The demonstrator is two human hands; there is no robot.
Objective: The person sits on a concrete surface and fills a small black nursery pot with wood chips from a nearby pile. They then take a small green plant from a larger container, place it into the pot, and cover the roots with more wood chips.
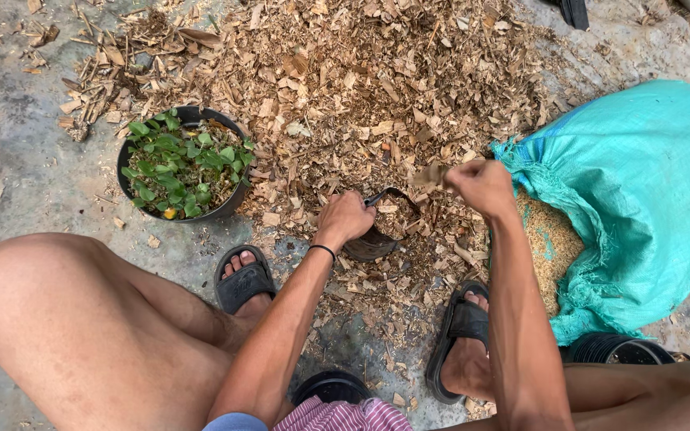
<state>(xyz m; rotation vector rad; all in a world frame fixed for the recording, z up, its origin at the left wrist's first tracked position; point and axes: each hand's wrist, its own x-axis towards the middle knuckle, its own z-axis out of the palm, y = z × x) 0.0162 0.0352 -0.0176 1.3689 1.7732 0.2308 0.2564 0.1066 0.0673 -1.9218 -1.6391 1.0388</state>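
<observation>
Presently: filling step. Left hand (pixel 345 219) grips small black pot (pixel 381 231) by its rim; right hand (pixel 482 185) pinches dry leaf chips (pixel 429 175) above it. Next, release squarely over the opening.

You are looking at a grey concrete floor (pixel 9 152) in flat daylight, stained and damp-looking left of the hands, with scattered debris beyond them.

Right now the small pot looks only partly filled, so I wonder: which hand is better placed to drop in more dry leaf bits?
The right hand. It is pinched on dry leaf bits just above the small black pot, while the left hand grips the pot's rim, likely steadying it.
</observation>
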